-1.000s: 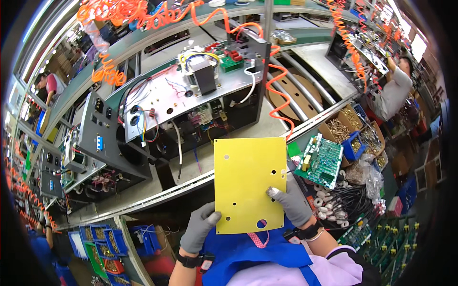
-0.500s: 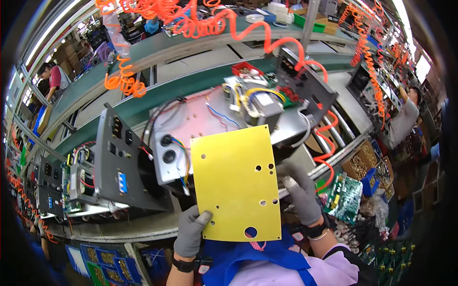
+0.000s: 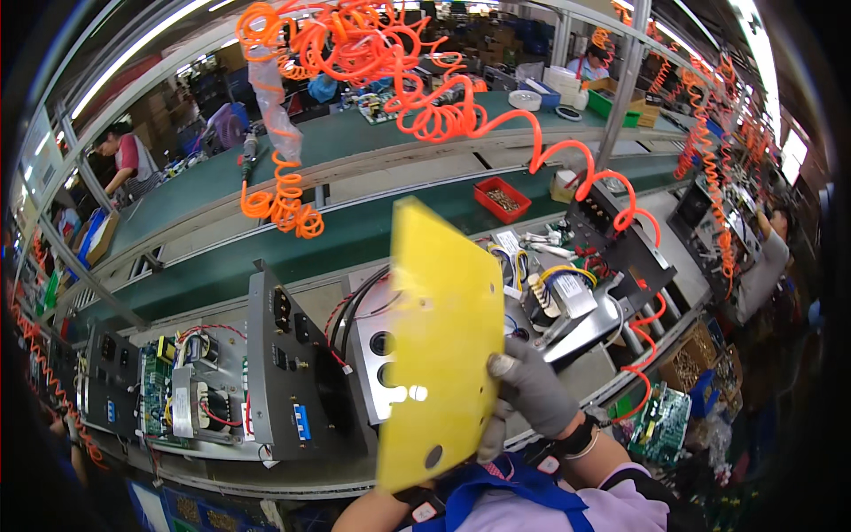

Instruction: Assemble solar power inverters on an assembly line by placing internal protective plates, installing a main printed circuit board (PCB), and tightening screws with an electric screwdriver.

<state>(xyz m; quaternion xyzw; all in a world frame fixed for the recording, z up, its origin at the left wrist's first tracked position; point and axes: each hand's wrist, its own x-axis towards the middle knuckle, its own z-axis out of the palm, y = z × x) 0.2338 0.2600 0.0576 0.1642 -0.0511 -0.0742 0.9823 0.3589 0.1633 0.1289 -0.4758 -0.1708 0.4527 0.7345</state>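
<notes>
A flat yellow sheet (image 3: 443, 328) with punched holes stands tilted in front of me, its face turned toward the left. My right hand (image 3: 536, 390), in a grey glove, is closed on its right edge, thumb on the near face. My left forearm (image 3: 372, 511) reaches behind the sheet's lower edge. The sheet hides most of my left hand; a bit of grey glove shows at the lower right edge, but I cannot tell whose fingers those are. Behind the sheet lies an open metal chassis (image 3: 365, 332) with black round fittings, cables and a transformer (image 3: 567, 293).
More chassis with dark upright panels (image 3: 297, 355) stand at left. A red bin (image 3: 502, 199) of small parts sits beyond the chassis. Coiled orange air hoses (image 3: 355, 53) hang overhead. A green circuit board (image 3: 660, 417) and parts boxes (image 3: 696, 359) are at right. Other people work at the far left and right.
The yellow sheet has turned from facing me to a steep slant. My right hand has moved onto its right edge, and my left hand has gone behind it. The view has shifted.
</notes>
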